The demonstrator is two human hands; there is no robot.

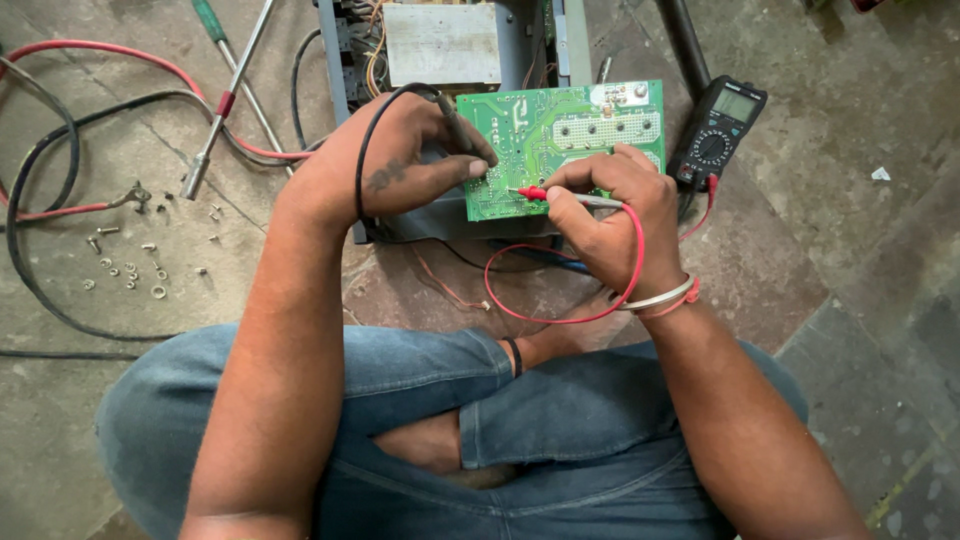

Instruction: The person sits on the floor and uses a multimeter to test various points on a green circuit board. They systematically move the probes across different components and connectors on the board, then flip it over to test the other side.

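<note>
A green circuit board (pixel 560 130) lies tilted over an open grey metal chassis (pixel 450 50). My left hand (pixel 400 165) grips a black test probe (pixel 455 120) whose tip touches the board's left part; its black lead loops over my wrist. My right hand (pixel 610 215) pinches a red test probe (pixel 545 194) and presses its tip on the board's lower edge. The red lead (pixel 560 318) curls round my right wrist. Both leads run to a black multimeter (pixel 716 130) on the floor at the board's right.
Loose screws, nuts and washers (pixel 125 265) lie scattered on the stone floor at left. Red and black cables (pixel 60 130) snake there beside a metal rod tool (pixel 225 100). A dark pipe (pixel 685 40) stands near the multimeter. My crossed legs in jeans (pixel 420 400) fill the foreground.
</note>
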